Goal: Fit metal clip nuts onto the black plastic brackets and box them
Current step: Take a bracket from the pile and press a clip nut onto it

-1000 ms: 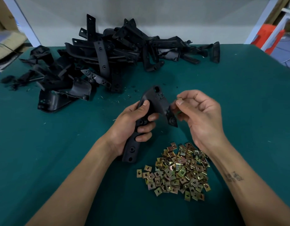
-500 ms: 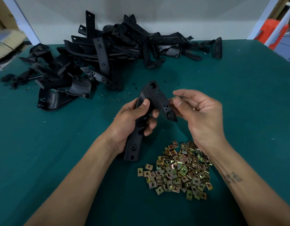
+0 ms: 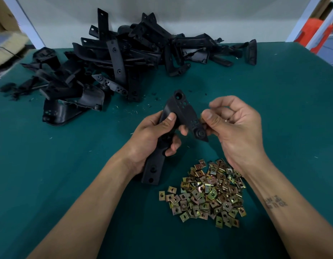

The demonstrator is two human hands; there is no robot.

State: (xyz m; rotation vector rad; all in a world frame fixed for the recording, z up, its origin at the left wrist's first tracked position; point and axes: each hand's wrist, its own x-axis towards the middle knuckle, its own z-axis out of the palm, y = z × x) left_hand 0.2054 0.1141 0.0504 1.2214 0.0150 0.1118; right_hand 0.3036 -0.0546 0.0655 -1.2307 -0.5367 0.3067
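Left hand (image 3: 152, 139) wraps the long black moulded plastic bracket (image 3: 180, 113) around its middle, thumb on top, fingers curled underneath; bracket is held above the green table mat (image 3: 68, 174), lower end pointing toward the body. Right hand (image 3: 235, 131) pinches a small brass-coloured metal clip nut (image 3: 201, 116) between thumb and forefinger, pressed against the bracket's right edge near the round boss; other fingers curl loosely. Nut mostly hidden by the thumb; cannot tell how far it is seated.

Judgement: clip is being slid on. Best to keep the nut square to the edge, push straight in until its hole lines up with the bracket hole, left grip firm against twist.

Room: loose heap of clip nuts (image 3: 205, 191) lies just below the hands, pile of black brackets (image 3: 124, 58) well beyond. Open mat to left and right. No box in view.
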